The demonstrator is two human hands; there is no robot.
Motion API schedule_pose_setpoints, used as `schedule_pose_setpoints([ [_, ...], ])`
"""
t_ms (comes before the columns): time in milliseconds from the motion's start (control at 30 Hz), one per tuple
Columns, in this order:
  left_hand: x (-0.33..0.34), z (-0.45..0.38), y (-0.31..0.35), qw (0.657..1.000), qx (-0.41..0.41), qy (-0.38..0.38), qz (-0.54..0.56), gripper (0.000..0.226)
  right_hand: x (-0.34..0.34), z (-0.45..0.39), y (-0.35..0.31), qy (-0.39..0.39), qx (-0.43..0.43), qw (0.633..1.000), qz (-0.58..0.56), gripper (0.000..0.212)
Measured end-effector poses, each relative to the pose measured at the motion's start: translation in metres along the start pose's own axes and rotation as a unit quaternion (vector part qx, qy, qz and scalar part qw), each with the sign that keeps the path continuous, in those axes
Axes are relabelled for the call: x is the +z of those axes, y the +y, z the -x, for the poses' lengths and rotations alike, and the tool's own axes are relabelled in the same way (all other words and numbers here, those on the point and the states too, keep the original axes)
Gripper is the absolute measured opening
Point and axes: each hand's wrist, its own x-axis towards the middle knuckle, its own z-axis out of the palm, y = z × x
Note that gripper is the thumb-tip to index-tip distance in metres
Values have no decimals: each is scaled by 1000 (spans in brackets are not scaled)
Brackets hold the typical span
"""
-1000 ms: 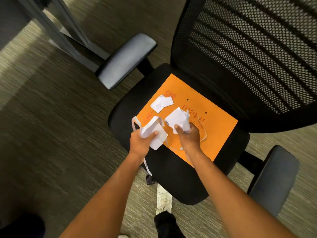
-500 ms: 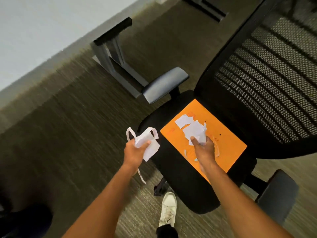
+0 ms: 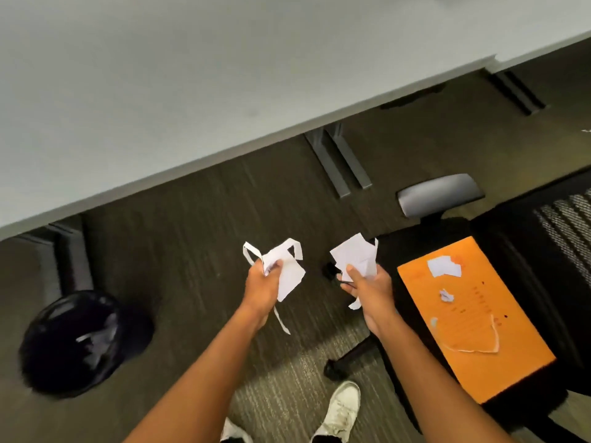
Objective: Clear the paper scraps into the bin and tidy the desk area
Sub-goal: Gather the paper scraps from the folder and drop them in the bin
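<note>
My left grip (image 3: 260, 284) is curled tight round a bunch of white paper scraps (image 3: 284, 270), strips dangling from it; my right grip (image 3: 367, 287) pinches another wad of scraps (image 3: 355, 255). Both hang over the carpet between the black bin (image 3: 80, 340) at my left and the chair (image 3: 518, 238). More scraps (image 3: 444, 266) lie on the orange folder (image 3: 473, 372) on the seat. The grey counter (image 3: 192, 75) runs ahead.

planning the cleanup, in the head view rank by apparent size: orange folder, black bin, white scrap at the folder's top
1. Flat orange paper folder on the chair seat
2. Round black bin, similar, blurred, so unsure
3. White paper scrap, clearly smallest
</note>
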Motion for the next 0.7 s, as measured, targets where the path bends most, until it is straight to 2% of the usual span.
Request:
schedule_pose_setpoints([
  [167,-92,-5,-26,994,-38,67,72,18,93,23,26,-78,16,997,14,39],
  [267,-144,-4,-48,987,-61,100,108,28,142,39,47,-112,35,993,29,39],
  [500,-284,-4,-113,960,-84,197,180,30,275,85,115,-224,63,967,106,29],
  [600,-333,-7,-138,946,-102,240,191,28,331,100,147,-247,90,952,158,31],
  [700,-379,-15,-162,932,-119,277,198,28,388,116,176,-253,152,932,213,33],
])
